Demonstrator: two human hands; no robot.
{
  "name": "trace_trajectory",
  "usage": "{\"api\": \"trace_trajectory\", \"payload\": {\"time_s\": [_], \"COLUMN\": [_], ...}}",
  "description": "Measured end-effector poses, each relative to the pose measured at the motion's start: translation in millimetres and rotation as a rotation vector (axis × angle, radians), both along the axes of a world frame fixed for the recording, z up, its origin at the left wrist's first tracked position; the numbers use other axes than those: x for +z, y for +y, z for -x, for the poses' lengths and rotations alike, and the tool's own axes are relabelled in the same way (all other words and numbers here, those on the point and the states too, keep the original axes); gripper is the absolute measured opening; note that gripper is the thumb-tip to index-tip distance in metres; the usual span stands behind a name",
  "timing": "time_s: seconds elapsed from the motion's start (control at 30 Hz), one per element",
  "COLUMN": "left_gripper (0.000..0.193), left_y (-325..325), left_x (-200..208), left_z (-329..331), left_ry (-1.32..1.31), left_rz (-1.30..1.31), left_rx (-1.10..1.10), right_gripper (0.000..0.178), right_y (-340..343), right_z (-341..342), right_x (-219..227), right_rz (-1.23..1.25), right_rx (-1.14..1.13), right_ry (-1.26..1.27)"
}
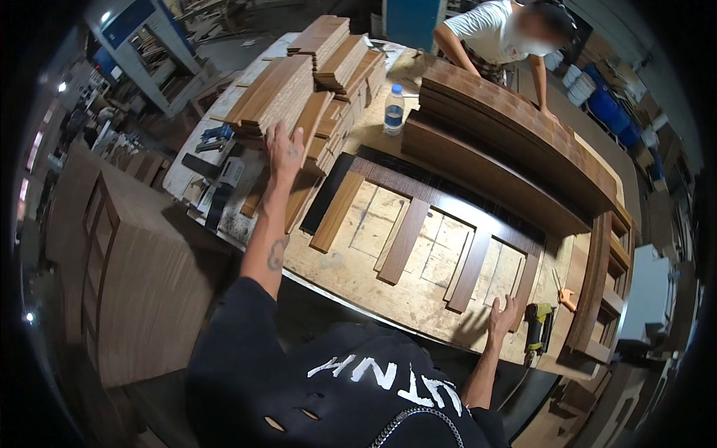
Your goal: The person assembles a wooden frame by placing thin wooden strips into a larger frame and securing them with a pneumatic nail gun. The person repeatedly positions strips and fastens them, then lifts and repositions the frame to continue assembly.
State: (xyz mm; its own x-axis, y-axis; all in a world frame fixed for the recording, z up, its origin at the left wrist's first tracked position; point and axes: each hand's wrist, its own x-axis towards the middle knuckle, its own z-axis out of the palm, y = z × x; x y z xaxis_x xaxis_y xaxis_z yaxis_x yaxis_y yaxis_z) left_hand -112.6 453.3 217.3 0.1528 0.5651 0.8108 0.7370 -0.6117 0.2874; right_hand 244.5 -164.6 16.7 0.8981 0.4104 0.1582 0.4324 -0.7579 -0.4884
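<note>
Black shirt foremost, left hand touches stacked boards.

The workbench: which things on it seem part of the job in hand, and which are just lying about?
Likely part of the job:
stacked wooden strips, left hand at them
brown slats laid out flat, right hand by the rightmost
nail gun, perhaps, though unheld

Apparently just lying about:
water bottle
orange-handled tool, its use unclear

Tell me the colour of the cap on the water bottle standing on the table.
The cap is blue, showing best in the head view.
</note>
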Motion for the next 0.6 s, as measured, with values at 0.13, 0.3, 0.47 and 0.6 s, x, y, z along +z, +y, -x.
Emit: {"api": "trace_trajectory", "payload": {"time_s": [0.13, 0.3, 0.47, 0.6], "left_gripper": [0.031, 0.020, 0.049, 0.034], "left_y": [-92.6, -187.9, -260.7, -324.0], "left_x": [-29.6, -93.4, -123.0, -124.7], "left_z": [-28.4, -55.9, -94.1, -146.5], "left_ry": [-0.125, -0.030, -0.082, 0.046], "left_rz": [0.442, 0.662, 0.839, 0.837], "left_rx": [-0.310, -0.466, -0.473, -0.607], "right_gripper": [0.044, 0.042, 0.035, 0.032], "right_y": [-31.8, -76.7, -64.2, -70.1], "right_z": [60.5, 82.1, 41.2, -12.5], "right_x": [13.2, 4.7, 43.8, 63.1], "right_rz": [-0.071, -0.061, -0.182, -0.482], "right_rx": [-0.143, -0.263, -0.243, -0.303], "right_ry": [0.173, 0.188, 0.062, 0.123]}}
